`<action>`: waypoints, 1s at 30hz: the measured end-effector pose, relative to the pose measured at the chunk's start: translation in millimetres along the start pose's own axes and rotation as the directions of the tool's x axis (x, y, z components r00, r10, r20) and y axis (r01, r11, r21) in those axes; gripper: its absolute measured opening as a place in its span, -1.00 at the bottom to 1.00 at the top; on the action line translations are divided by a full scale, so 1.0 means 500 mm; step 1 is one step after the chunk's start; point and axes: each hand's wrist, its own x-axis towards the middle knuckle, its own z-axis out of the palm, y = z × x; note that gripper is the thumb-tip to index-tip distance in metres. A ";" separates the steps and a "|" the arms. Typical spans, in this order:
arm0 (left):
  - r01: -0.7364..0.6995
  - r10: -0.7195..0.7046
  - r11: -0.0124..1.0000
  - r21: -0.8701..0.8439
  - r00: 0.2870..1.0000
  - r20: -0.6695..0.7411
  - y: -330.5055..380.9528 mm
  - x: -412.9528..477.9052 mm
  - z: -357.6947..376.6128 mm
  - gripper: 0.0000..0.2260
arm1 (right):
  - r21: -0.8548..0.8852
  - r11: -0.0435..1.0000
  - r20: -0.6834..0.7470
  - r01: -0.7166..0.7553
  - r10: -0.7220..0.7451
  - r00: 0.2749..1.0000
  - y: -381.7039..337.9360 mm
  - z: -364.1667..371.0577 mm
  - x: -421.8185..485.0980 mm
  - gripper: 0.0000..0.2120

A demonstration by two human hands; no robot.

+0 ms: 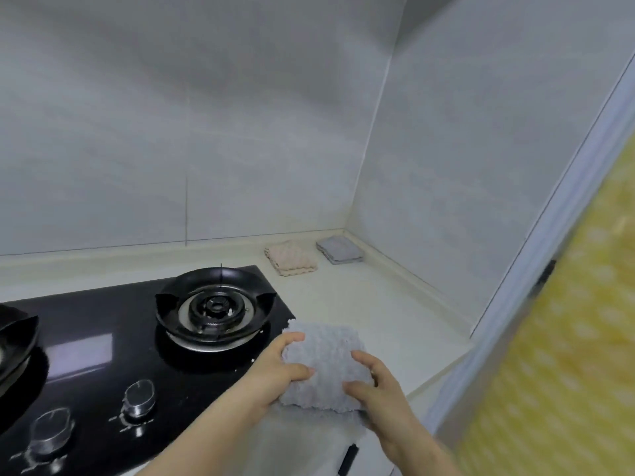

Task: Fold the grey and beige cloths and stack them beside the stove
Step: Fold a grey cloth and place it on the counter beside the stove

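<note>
Left hand [280,367], right hand [376,389] grip grey cloth [326,355] between.

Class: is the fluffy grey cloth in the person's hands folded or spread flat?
Folded: the fluffy grey cloth shows stacked layers at its near edge, gripped by left hand and right hand.

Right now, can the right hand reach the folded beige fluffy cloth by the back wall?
Probably yes: bare pale countertop lies between the right hand and the folded beige cloth, but that hand grips the fluffy grey cloth.
</note>
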 end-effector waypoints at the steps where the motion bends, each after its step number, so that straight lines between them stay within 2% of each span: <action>1: 0.000 0.000 1.000 0.006 1.000 -0.008 0.011 0.043 0.010 -0.62 | -0.020 1.000 -0.005 0.009 -0.009 1.000 -0.012 -0.011 0.042 -0.63; 6: 0.019 -0.019 0.998 0.055 1.000 -0.001 0.038 0.232 0.065 -0.63 | -0.060 0.997 -0.032 0.046 -0.048 0.998 -0.044 -0.068 0.234 -0.67; 12: 0.070 -0.068 0.993 0.095 0.997 -0.022 0.030 0.430 0.126 -0.58 | -0.078 0.997 0.005 0.005 -0.005 1.000 -0.053 -0.136 0.457 -0.70; 16: 0.117 -0.108 0.983 0.141 0.992 -0.072 0.018 0.551 0.172 -0.56 | -0.117 0.993 0.058 -0.016 0.023 0.998 -0.059 -0.182 0.604 -0.68; 20: 0.214 -0.192 0.965 0.148 0.969 -0.153 0.003 0.666 0.237 -0.52 | -0.231 0.973 0.108 0.015 0.011 0.994 -0.055 -0.241 0.762 -0.63; 25: 0.275 -0.251 0.959 0.073 0.938 -0.239 0.001 0.776 0.308 -0.45 | -0.329 0.943 0.168 0.044 0.013 0.986 -0.065 -0.290 0.894 -0.63; 30: 0.281 -0.268 0.960 0.001 0.917 -0.296 -0.003 0.846 0.358 -0.44 | -0.489 0.858 0.177 0.155 -0.076 0.981 -0.083 -0.323 0.971 -0.59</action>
